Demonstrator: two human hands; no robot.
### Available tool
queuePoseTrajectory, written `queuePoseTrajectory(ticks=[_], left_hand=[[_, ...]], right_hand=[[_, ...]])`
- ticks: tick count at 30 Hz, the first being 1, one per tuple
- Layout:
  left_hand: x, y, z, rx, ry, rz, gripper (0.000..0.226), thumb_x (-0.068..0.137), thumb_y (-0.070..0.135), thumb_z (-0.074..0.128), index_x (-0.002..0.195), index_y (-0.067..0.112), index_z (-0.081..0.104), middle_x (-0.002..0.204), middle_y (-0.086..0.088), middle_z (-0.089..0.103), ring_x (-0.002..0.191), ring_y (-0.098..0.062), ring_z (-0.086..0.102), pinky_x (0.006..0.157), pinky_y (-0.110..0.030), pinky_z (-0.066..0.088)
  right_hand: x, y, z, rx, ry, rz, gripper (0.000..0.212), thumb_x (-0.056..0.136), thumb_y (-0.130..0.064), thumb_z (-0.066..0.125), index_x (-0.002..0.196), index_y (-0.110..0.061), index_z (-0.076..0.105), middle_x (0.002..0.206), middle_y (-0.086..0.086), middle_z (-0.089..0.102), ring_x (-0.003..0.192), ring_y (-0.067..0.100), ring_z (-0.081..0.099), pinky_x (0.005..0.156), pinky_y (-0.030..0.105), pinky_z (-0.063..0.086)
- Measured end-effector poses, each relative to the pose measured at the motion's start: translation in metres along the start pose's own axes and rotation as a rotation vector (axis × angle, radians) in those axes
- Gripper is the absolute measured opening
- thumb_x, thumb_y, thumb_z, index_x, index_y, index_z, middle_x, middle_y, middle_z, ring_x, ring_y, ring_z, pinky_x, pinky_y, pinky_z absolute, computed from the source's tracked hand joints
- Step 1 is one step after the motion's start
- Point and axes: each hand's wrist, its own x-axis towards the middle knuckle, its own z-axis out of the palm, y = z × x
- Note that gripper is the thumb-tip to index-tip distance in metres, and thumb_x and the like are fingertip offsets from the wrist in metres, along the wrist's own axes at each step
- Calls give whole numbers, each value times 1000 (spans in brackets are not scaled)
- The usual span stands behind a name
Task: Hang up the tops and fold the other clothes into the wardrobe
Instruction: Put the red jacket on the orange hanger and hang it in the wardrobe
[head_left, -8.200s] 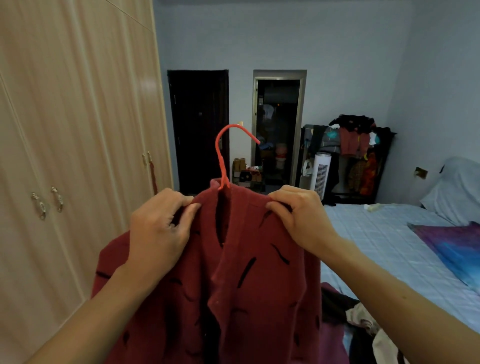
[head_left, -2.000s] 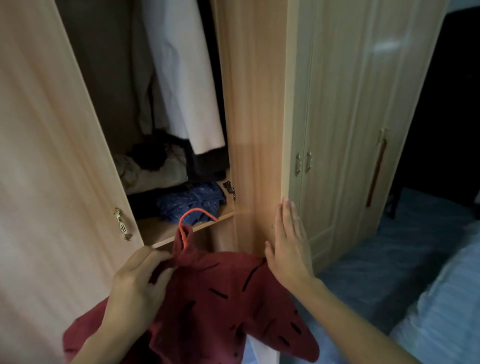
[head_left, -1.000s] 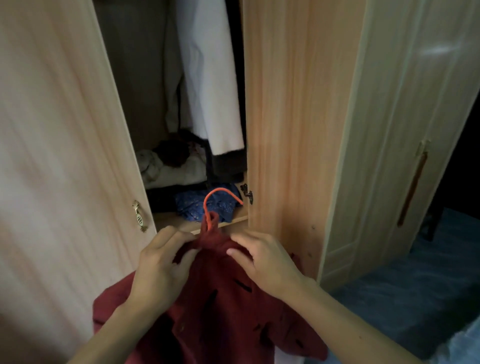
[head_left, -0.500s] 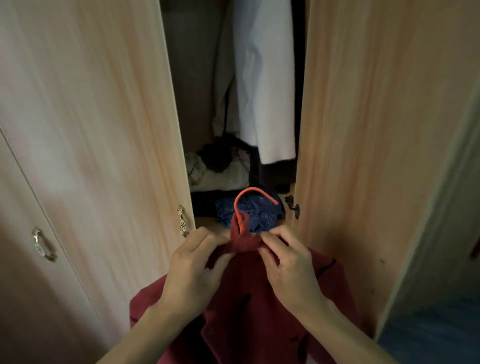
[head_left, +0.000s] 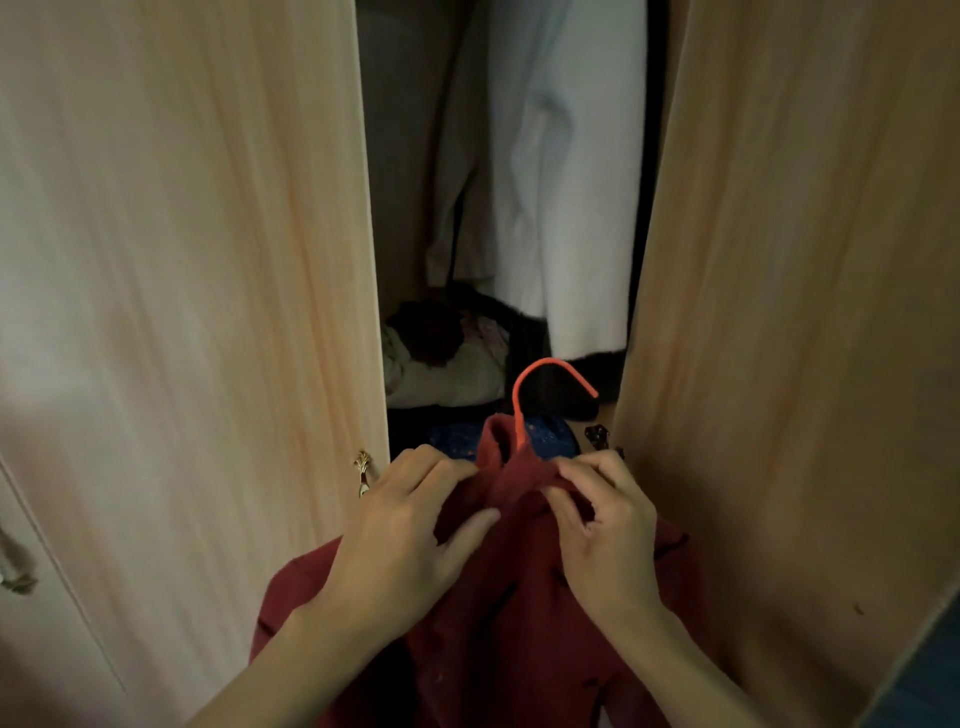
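Both grips clench the red cardigan (head_left: 519, 649) at its collar, left grip (head_left: 410, 540) and right grip (head_left: 608, 535) equally near the upright orange hanger hook (head_left: 548, 360) between them, facing the open wardrobe (head_left: 182, 260).

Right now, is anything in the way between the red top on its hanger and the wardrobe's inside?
Nothing blocks the opening: the left door and right door stand open. Inside, a white garment hangs just beyond the orange hook. The rail is out of view.
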Motion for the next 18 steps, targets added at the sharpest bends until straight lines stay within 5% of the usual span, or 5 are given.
queuePoseTrajectory(ticks=[8,13,18], left_hand=[[49,-27,3,120,-140,16,47,101,48,39,116,13,66,107,0,63,98,-22,58,86,-40,48],[88,-68,-6,561,-226,101,40,98,44,38,110,17,64,113,1,64,115,-24,55,94,-38,43],[106,-106,-14,910,-474,91,50,97,47,48,138,19,50,149,-5,46,146,-27,31,114,-46,31]], right_hand=[[17,28,23,63,33,29,25,79,6,75,103,0,72,88,1,59,82,2,57,76,4,43],[28,38,37,88,7,-24,27,78,8,76,104,1,73,91,5,60,80,9,60,77,13,48],[40,41,44,157,9,-73,25,79,8,74,102,0,73,90,3,59,80,12,62,77,16,50]])
